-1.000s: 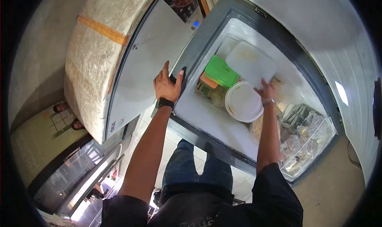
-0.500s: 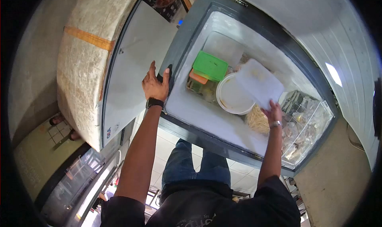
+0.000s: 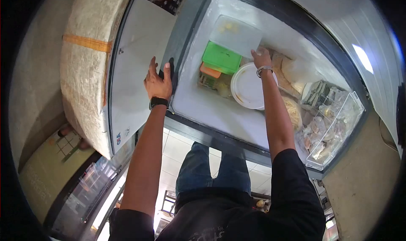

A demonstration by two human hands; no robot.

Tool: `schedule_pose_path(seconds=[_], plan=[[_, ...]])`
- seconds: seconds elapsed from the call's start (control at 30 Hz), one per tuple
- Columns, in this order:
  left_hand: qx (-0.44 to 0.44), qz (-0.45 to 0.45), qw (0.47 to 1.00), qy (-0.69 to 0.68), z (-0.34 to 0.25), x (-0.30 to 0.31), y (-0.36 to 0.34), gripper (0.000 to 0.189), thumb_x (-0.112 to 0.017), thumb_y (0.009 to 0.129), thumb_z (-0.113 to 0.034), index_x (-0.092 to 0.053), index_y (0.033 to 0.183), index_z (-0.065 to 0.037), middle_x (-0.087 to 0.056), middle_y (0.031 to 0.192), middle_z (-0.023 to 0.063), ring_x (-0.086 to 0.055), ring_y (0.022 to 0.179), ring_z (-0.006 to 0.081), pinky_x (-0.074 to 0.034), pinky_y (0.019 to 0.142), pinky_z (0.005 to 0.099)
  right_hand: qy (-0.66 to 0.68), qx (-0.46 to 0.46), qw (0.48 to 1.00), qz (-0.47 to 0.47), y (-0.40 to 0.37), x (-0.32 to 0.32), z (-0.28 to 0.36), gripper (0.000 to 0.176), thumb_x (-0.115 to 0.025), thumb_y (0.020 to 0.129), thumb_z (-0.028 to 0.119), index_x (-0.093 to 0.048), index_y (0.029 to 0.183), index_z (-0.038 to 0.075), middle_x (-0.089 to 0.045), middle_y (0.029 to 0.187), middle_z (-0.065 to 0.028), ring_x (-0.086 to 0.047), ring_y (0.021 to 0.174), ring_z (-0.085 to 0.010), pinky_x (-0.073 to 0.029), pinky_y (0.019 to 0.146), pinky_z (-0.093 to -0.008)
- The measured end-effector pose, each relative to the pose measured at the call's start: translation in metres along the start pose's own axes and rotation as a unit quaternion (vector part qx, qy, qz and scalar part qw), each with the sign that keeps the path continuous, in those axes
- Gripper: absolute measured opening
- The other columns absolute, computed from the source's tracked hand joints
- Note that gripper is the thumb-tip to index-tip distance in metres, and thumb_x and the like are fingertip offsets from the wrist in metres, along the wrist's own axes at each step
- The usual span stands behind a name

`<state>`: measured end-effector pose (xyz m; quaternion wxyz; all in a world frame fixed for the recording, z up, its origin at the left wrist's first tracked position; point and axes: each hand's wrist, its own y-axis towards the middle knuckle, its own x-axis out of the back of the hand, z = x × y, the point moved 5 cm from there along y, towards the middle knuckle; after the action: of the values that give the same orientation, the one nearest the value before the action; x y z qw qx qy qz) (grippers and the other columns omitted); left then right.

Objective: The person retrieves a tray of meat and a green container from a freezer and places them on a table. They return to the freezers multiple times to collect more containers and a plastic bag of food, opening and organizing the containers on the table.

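Observation:
An open chest freezer (image 3: pixel 196 93) holds a green-lidded box (image 3: pixel 222 57) over an orange one (image 3: pixel 210 70). Beside them lies a round white lidded tub (image 3: pixel 247 86). My right hand (image 3: pixel 262 58) reaches in above the tub and grips the near right corner of a translucent white container (image 3: pixel 237 34), at the back left. My left hand (image 3: pixel 158 82) rests at the freezer's left rim with its fingers apart and nothing in it.
A wire basket (image 3: pixel 332 131) with plastic bags stands at the freezer's right end. A bag of pale strips (image 3: pixel 292 112) lies beside the tub. A white cabinet (image 3: pixel 139 72) stands to the left of the freezer.
My right hand has carried the translucent container from above the tub to the back left, beyond the green lid. My left hand stays by the rim. The view has shifted slightly.

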<state>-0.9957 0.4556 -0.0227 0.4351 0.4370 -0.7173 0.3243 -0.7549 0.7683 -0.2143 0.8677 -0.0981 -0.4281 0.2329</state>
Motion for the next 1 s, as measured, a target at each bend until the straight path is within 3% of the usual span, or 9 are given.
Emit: schedule_pose_path(seconds=[0.17,0.5,0.57,0.6,0.67,0.77,0.83,0.97,1.0], plan=[[-0.006,-0.003,1.000,-0.001,-0.003,-0.001,0.000,0.064,-0.045,0.091,-0.055,-0.040,0.137,-0.011,-0.059,0.121,0.0166,-0.054,0.115,0.0315,-0.033,0.099,0.0463,-0.082,0.166,0.979,-0.086,-0.081,0.050,-0.007,0.054,-0.069,0.077,0.020,-0.049,0.122,-0.002,-0.058,0.114,-0.0249,-0.054,0.106,-0.0425,-0.043,0.094,-0.0432],[0.014,-0.012,0.973,-0.232,0.007,0.014,0.001,0.069,-0.045,0.091,-0.057,-0.036,0.140,-0.010,-0.059,0.120,0.0173,-0.058,0.111,0.0296,-0.040,0.096,0.0423,0.090,0.170,0.966,0.174,-0.360,0.004,0.132,0.050,-0.066,0.082,0.020,-0.047,0.126,0.005,-0.038,0.139,-0.0244,-0.033,0.131,-0.0430,-0.026,0.109,-0.0489],[0.200,0.070,0.768,-0.605,0.055,0.007,0.009,0.082,-0.047,0.085,-0.065,-0.028,0.144,-0.012,-0.049,0.132,0.0189,-0.047,0.123,0.0328,-0.034,0.104,0.0472,0.023,0.207,0.971,0.118,-0.373,-0.023,0.158,0.048,-0.062,0.085,0.024,-0.047,0.126,0.006,-0.035,0.142,-0.0235,-0.029,0.133,-0.0426,-0.022,0.110,-0.0515],[0.196,0.068,0.767,-0.607,0.071,0.019,0.006,0.082,-0.047,0.085,-0.065,-0.028,0.144,-0.012,-0.049,0.132,0.0189,-0.047,0.123,0.0328,-0.034,0.104,0.0472,0.023,0.211,0.970,0.115,-0.372,-0.033,0.167,0.048,-0.062,0.085,0.024,-0.047,0.126,0.006,-0.035,0.142,-0.0235,-0.029,0.133,-0.0426,-0.022,0.110,-0.0515],[0.320,-0.072,0.544,-0.772,0.122,0.048,-0.022,0.095,-0.048,0.078,-0.074,-0.020,0.146,-0.014,-0.034,0.143,0.0202,-0.033,0.132,0.0376,-0.026,0.108,0.0548,-0.044,0.237,0.970,0.037,-0.361,-0.045,0.189,0.047,-0.056,0.088,0.032,-0.048,0.127,0.008,-0.037,0.141,-0.0211,-0.031,0.134,-0.0395,-0.026,0.107,-0.0552],[0.421,-0.234,0.326,-0.814,0.254,0.109,-0.046,0.099,-0.049,0.075,-0.075,-0.019,0.147,-0.013,-0.025,0.148,0.0191,-0.026,0.135,0.0401,-0.024,0.108,0.0595,-0.063,0.179,0.981,-0.033,-0.355,-0.063,0.190,0.050,-0.054,0.089,0.037,-0.048,0.129,0.007,-0.037,0.143,-0.0186,-0.030,0.134,-0.0381,-0.025,0.109,-0.0512],[0.473,-0.259,0.247,-0.805,0.286,0.152,-0.055,0.090,-0.046,0.081,-0.069,-0.025,0.145,-0.009,-0.028,0.147,0.0174,-0.028,0.134,0.0386,-0.030,0.105,0.0575,-0.080,0.142,0.985,-0.058,-0.357,-0.062,0.191,0.050,-0.054,0.089,0.037,-0.048,0.129,0.007,-0.037,0.143,-0.0177,-0.031,0.134,-0.0378,-0.026,0.109,-0.0486],[0.558,-0.158,0.224,-0.783,0.398,0.137,-0.039,0.080,-0.034,0.087,-0.063,-0.037,0.137,0.000,-0.044,0.139,0.0128,-0.044,0.124,0.0298,-0.039,0.099,0.0516,-0.139,0.159,0.973,-0.097,-0.365,-0.062,0.199,0.046,-0.055,0.089,0.035,-0.050,0.125,0.007,-0.044,0.139,-0.0150,-0.038,0.130,-0.0361,-0.031,0.106,-0.0468],[0.543,-0.168,0.238,-0.788,0.355,0.149,-0.040,0.084,-0.034,0.085,-0.066,-0.039,0.136,0.000,-0.042,0.140,0.0116,-0.044,0.124,0.0287,-0.039,0.099,0.0510,-0.143,0.166,0.969,-0.111,-0.366,-0.062,0.199,0.045,-0.055,0.089,0.035,-0.051,0.124,0.007,-0.046,0.137,-0.0143,-0.040,0.129,-0.0352,-0.032,0.105,-0.0466]])
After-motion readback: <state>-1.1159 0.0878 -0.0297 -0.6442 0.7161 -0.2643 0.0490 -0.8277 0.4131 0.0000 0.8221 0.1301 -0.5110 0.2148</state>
